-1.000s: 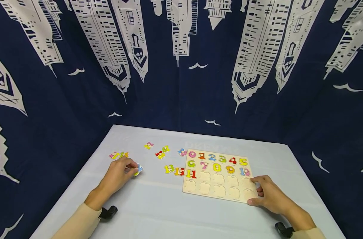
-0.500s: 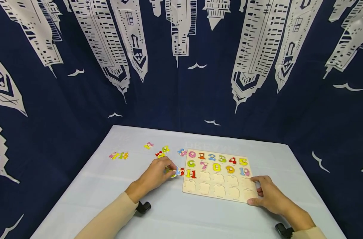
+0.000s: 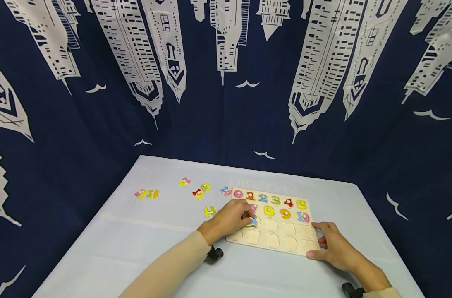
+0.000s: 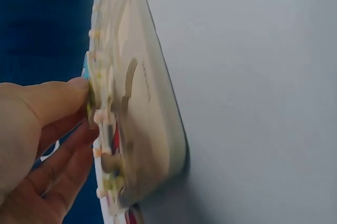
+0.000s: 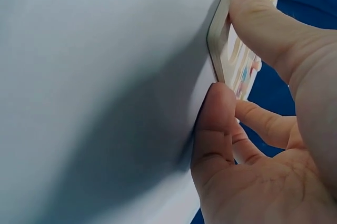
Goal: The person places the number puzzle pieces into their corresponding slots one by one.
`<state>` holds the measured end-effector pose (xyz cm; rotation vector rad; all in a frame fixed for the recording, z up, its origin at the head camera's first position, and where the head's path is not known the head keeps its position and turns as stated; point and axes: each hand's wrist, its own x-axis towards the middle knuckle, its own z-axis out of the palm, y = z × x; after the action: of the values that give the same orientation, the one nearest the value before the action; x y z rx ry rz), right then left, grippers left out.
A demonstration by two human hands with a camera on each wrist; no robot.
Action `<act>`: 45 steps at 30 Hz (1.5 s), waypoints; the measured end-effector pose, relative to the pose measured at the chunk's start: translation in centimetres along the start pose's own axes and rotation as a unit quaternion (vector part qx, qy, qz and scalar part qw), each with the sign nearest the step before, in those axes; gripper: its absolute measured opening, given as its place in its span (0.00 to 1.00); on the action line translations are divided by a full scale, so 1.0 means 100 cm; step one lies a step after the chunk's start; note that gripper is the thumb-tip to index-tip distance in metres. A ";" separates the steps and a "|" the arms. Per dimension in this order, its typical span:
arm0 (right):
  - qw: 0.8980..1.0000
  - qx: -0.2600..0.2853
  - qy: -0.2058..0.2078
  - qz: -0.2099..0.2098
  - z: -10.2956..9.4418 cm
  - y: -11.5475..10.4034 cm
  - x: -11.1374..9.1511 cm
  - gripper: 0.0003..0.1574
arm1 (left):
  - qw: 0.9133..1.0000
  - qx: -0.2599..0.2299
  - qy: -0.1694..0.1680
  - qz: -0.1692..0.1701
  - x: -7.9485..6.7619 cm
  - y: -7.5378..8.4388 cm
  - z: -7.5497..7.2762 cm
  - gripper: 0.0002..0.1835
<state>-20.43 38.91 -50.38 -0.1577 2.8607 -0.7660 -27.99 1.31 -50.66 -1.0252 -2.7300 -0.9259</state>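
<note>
My left hand pinches a blue-and-yellow number puzzle piece over the left part of the wooden number puzzle board. In the left wrist view, this piece stands tilted at the thumb and fingertips, just off the board's face. The hand hides part of the left-hand columns. My right hand holds the board's right edge, its thumb at the near corner and its index finger farther up. In the right wrist view, the thumb lies over the board's edge. Colored numerals fill the two upper rows; bare recesses show below.
Several loose number pieces lie left of the board, among them a yellow-green 13, a red-and-yellow piece and a blue-and-pink piece by the board's corner. Farther left is a 16. A white cloth covers the table.
My left hand has carried the blue-and-yellow puzzle piece rightward from the left of the table, past the loose pieces, to over the board. The right hand stays on the board's edge.
</note>
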 end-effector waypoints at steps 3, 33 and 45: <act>1.000 0.002 0.000 -0.001 0.000 0.000 0.002 0.77 | 1.000 0.006 -0.011 -0.013 0.006 -0.002 0.006 0.02; 1.000 -0.005 -0.005 0.001 0.000 -0.001 0.005 0.76 | 0.999 0.013 -0.047 -0.018 0.020 0.005 0.004 0.03; 1.000 0.001 -0.005 -0.003 -0.001 0.002 0.004 0.75 | 0.998 0.034 -0.041 -0.040 0.017 0.010 0.007 0.04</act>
<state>-20.81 39.11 -50.48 -0.1693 2.8521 -0.7675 -28.61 3.27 -50.29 -0.9683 -2.8676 -0.8139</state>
